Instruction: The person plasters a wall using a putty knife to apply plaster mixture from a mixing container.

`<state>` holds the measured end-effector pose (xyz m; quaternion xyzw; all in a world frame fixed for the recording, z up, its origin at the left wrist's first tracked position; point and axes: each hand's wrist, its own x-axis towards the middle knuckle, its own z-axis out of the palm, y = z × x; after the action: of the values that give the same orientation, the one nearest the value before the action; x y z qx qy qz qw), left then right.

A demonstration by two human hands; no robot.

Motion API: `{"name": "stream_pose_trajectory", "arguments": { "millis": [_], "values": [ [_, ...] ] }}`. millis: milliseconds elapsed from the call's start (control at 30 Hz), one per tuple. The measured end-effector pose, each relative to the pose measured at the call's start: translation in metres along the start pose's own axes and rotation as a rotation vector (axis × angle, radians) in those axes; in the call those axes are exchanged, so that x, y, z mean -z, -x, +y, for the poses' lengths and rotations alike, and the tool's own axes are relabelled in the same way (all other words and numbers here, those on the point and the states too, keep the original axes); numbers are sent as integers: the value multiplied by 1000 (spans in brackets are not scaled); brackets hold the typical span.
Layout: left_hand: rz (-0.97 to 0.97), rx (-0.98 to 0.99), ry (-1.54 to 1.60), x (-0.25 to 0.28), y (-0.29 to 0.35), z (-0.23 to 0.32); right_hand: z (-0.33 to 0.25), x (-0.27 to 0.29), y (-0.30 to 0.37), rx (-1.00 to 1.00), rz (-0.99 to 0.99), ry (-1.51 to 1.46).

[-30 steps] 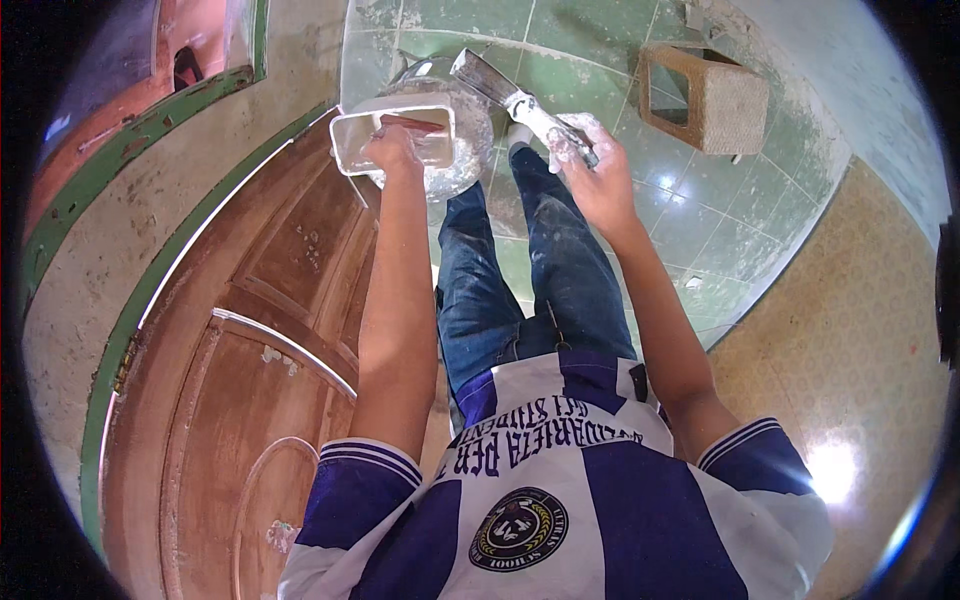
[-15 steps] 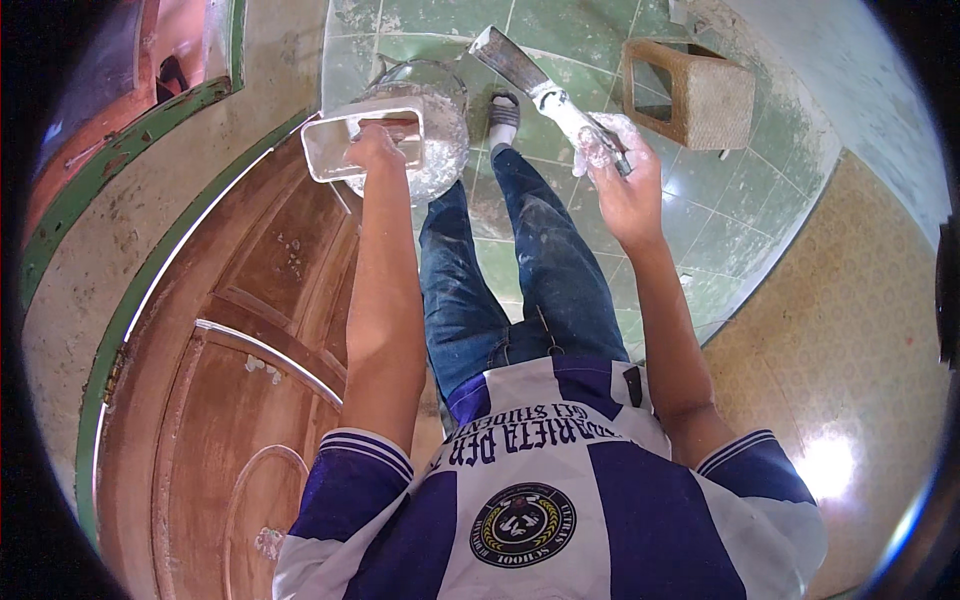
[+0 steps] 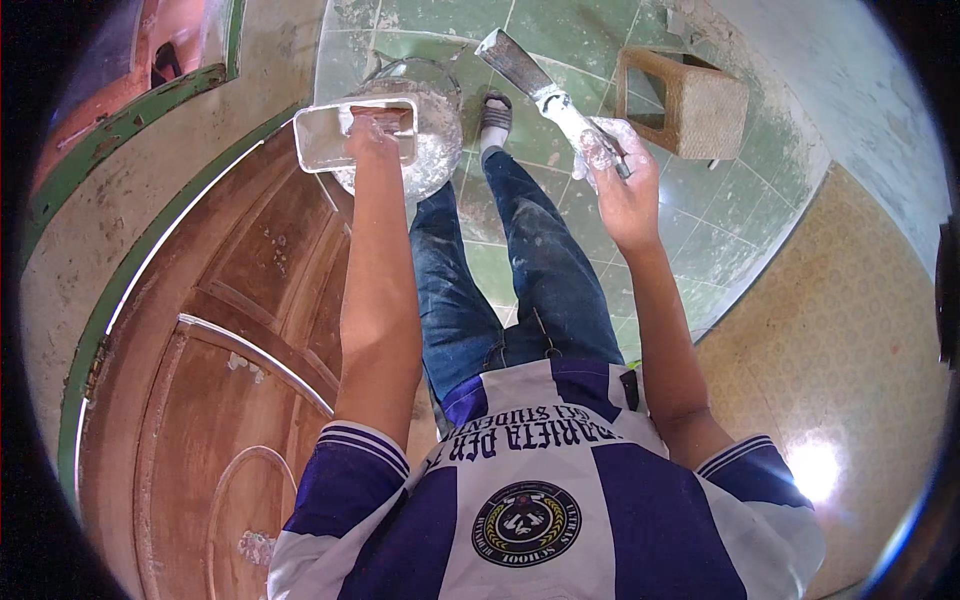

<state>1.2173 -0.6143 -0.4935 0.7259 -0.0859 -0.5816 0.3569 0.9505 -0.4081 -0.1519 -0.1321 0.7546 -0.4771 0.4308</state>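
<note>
I hold the putty knife (image 3: 550,98) in my right hand (image 3: 622,170), fingers wrapped around its handle. My left hand (image 3: 371,140) is at the white rectangular tub (image 3: 318,142), above the bucket (image 3: 440,130); I cannot tell its grip. Steady the tub level; angle the blade clear.

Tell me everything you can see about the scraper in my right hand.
The scraper has a flat, greyish, metal-looking blade narrowing toward the neck, and a handle smeared with white. The right hand grips the handle, its fingers hiding part of it. The blade points away from the body and to the left, seemingly in the air over the green tiled floor.
</note>
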Motion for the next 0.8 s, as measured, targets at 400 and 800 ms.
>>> {"name": "stream_pose_trajectory", "arguments": {
  "millis": [400, 800],
  "values": [
    [-218, 97, 117, -22, 45, 19, 104, -113, -132, 88, -262, 160],
    [-205, 175, 263, -32, 55, 21, 116, -191, -143, 318, -316, 356]
  ]
}}
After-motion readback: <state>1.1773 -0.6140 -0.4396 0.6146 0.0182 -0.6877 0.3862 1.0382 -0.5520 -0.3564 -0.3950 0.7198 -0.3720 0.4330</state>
